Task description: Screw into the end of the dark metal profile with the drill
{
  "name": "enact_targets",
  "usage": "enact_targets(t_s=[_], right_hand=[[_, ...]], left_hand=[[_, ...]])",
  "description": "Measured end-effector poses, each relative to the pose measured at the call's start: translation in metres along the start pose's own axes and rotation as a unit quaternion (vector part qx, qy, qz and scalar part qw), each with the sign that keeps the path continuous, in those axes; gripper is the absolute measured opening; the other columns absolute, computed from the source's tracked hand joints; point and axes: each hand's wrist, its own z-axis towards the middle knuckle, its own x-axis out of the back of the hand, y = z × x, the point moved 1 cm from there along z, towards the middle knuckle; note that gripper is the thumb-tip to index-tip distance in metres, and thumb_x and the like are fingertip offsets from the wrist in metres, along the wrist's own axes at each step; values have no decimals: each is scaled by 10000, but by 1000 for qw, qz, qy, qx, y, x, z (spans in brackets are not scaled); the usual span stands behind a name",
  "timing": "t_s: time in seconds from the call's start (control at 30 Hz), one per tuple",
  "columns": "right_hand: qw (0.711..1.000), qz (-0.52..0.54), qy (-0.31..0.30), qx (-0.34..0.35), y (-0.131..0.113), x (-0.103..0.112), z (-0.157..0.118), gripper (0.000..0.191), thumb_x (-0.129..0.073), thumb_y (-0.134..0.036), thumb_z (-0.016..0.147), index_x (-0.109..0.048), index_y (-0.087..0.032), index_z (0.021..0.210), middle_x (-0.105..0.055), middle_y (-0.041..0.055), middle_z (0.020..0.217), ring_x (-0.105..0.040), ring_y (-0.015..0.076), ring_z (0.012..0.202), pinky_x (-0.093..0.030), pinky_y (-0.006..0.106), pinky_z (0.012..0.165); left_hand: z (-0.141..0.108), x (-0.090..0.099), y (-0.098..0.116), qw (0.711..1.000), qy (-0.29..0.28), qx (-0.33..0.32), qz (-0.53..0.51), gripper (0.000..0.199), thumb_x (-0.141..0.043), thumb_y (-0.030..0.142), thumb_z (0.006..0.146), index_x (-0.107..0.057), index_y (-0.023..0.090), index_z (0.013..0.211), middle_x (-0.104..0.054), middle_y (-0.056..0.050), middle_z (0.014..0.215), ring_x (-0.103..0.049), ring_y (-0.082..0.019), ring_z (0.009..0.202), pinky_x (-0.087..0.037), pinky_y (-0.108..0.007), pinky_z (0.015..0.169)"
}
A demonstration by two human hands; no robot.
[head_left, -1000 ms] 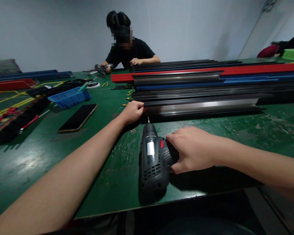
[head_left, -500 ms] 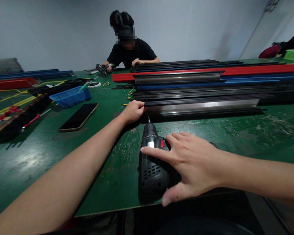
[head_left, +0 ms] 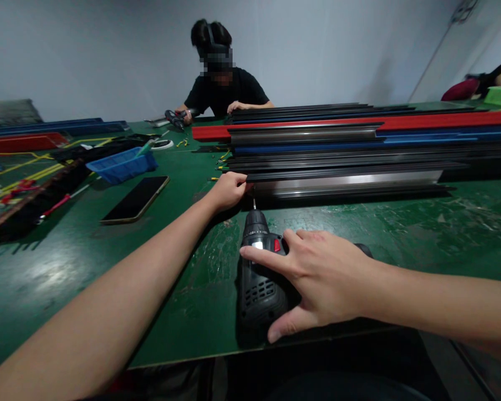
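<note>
A black power drill [head_left: 261,289] lies on its side on the green table, its bit pointing at the left end of a dark metal profile [head_left: 350,182]. My right hand [head_left: 317,275] is wrapped round the drill's handle, the index finger stretched along its body and the thumb near its rear. At the profile's left end my left hand [head_left: 230,189] is closed, thumb and index finger pinched at the corner. What lies between those fingertips is too small to make out. The bit's tip is close beside them.
Stacked black, blue and red profiles [head_left: 309,131] lie behind. On the left are a phone [head_left: 136,199], a blue tray [head_left: 123,166] and a red-handled screwdriver [head_left: 56,208]. Across the green table [head_left: 200,312], a person [head_left: 223,92] holds another drill [head_left: 175,118].
My right thumb has moved slightly left, closer to the drill's rear. My left hand keeps its place at the profile's end.
</note>
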Motion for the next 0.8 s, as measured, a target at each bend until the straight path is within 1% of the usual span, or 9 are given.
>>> enact_targets(t_s=[0.2, 0.33, 0.57, 0.7, 0.8], right_hand=[[1000, 9, -10, -12, -1, 2, 1, 1100, -469, -942, 805, -265, -318, 1688, -678, 190, 1048, -698, 364, 769, -512, 423, 660], [1000, 11, -13, -16, -1, 3, 1, 1107, -511, -932, 795, -263, -322, 1685, -685, 165, 1035, -698, 332, 764, -511, 402, 679], [1000, 1, -2, -12, 0, 1, 1, 1079, -460, -944, 808, -278, -331, 1677, -686, 150, 1003, -704, 331, 734, -493, 380, 643], [1000, 1, -9, -13, 0, 2, 2, 1091, -485, -939, 802, -280, -323, 1679, -689, 149, 996, -700, 325, 732, -497, 380, 650], [1000, -8, -7, -12, 0, 2, 1, 1113, -459, -959, 794, -283, -311, 1682, -692, 161, 989, -702, 340, 730, -500, 388, 635]], left_hand=[[1, 0, -2, 1000, -3, -9, -4, 259, -503, 314, 790, -626, 156, 627, -612, -25, 611, -505, -151, 613, -359, -257, 591], [1, 0, -2, 1000, 1, -9, 2, 268, -502, 313, 800, -621, 155, 620, -613, -32, 613, -509, -154, 608, -359, -262, 590], [1, 0, -2, 1000, 0, -9, 3, 254, -506, 286, 796, -626, 150, 619, -588, -21, 595, -491, -145, 596, -363, -258, 593], [1, -1, -3, 1000, 0, -8, 2, 270, -509, 310, 799, -608, 156, 600, -575, -23, 582, -479, -145, 595, -349, -262, 585], [1, -1, -4, 1000, -2, -7, 7, 280, -505, 333, 803, -628, 150, 631, -603, -35, 615, -500, -155, 608, -350, -270, 589]])
